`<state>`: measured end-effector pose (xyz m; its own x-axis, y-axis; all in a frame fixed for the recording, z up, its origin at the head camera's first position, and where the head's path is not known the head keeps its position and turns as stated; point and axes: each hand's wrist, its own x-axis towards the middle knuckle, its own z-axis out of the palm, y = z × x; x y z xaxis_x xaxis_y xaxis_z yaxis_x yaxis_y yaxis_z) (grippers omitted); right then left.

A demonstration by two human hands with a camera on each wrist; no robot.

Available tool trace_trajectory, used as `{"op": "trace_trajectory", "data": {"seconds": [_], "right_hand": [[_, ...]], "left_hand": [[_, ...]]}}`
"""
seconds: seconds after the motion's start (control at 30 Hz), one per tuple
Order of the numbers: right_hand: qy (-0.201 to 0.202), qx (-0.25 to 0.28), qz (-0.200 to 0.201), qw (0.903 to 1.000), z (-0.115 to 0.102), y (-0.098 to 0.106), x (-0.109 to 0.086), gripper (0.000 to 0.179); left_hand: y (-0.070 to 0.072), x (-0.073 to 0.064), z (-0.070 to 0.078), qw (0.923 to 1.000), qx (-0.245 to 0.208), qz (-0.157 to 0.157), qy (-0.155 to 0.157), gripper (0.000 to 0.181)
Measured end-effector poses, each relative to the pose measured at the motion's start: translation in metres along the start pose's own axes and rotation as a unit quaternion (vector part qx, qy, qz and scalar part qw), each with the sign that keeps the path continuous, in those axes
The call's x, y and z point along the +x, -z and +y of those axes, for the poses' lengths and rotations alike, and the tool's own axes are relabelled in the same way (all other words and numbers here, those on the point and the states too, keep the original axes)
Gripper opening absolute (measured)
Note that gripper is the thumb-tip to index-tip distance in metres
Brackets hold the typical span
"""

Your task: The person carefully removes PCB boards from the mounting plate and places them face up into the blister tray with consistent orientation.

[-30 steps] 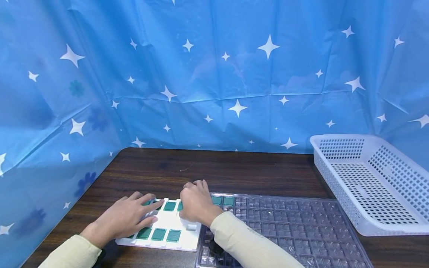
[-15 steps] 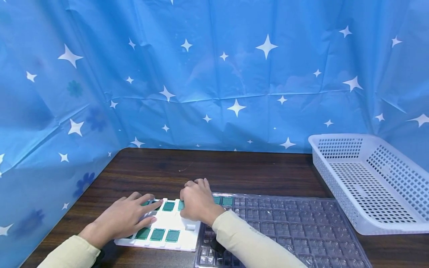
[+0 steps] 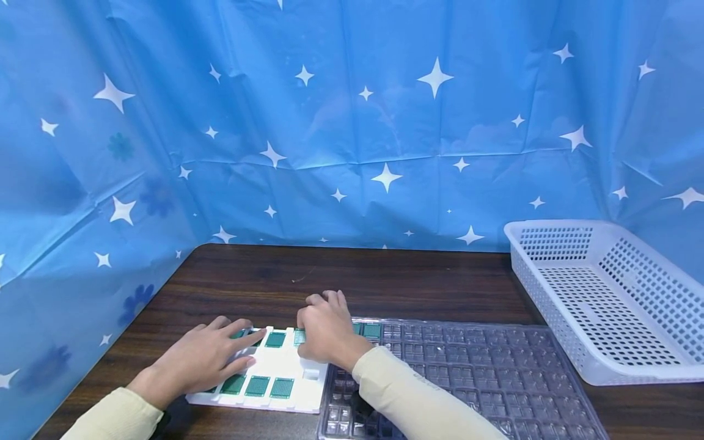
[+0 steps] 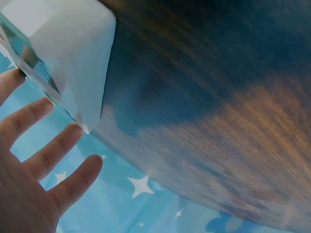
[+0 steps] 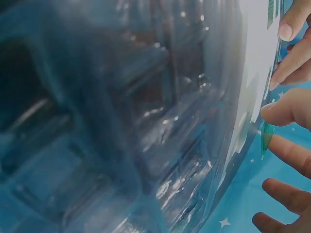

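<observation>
My left hand (image 3: 206, 360) lies over the left part of a white tray (image 3: 283, 357), its fingers spread. Several small green perforated circuit boards (image 3: 282, 388) sit in that tray's slots. In the left wrist view the left fingers (image 4: 52, 150) reach along the tray's edge. My right hand (image 3: 329, 333) is at the tray's far right corner. Its thumb and index finger pinch a green circuit board (image 5: 267, 138), seen nearly edge-on in the right wrist view. A clear compartment tray (image 3: 467, 354) adjoins on the right, with green boards (image 3: 372, 330) in its far left compartments.
A white perforated basket (image 3: 591, 305) stands at the right, beside the clear tray's corner. The dark wooden table (image 3: 357, 281) extends behind both trays. A blue curtain (image 3: 352, 122) with white stars hangs behind and to the left.
My right hand has shifted slightly right and away, and the green board beside its fingers now looks paler. The left hand stays in place on the tray.
</observation>
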<state>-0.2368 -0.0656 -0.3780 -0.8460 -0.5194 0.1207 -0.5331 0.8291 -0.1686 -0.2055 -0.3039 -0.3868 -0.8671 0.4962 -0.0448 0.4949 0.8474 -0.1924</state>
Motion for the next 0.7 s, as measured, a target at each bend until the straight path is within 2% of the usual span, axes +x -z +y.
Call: {"op": "trace_trajectory", "data": {"seconds": [0.7], "right_hand": [[0.013, 0.008, 0.023, 0.9996, 0.015, 0.009, -0.005, 0.025]], "left_hand": [[0.0, 0.001, -0.001, 0.9999, 0.0, 0.009, -0.006, 0.057]]}}
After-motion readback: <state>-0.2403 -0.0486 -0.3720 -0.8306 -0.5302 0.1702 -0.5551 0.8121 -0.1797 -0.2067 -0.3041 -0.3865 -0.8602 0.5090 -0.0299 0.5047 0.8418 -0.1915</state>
